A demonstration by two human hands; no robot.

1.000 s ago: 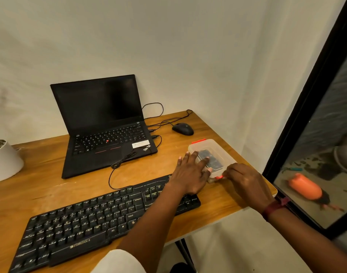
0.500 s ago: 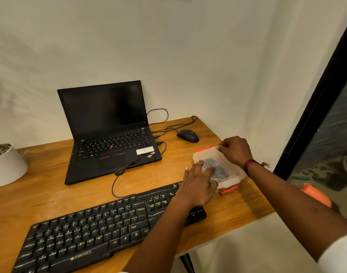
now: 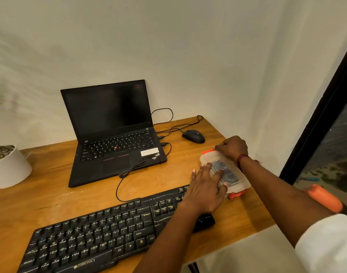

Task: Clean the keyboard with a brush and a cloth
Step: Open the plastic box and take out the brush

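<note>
A black keyboard (image 3: 101,235) lies along the front of the wooden desk (image 3: 50,194). To its right stands a clear plastic box (image 3: 235,174) with orange clips and something dark inside. My left hand (image 3: 206,190) lies flat on the box's lid, fingers spread, over the keyboard's right end. My right hand (image 3: 231,147) is at the box's far end, fingers curled on the orange clip (image 3: 208,152) there. No brush or cloth shows in the open.
An open black laptop (image 3: 113,134) stands at the back, its cables (image 3: 129,172) trailing across the desk. A black mouse (image 3: 193,136) sits behind the box. A white plant pot (image 3: 9,168) is at the left. The desk ends just right of the box.
My right hand has gone from the box's near orange clip to its far end. The left hand stays pressed on the lid. My head has tilted up a little.
</note>
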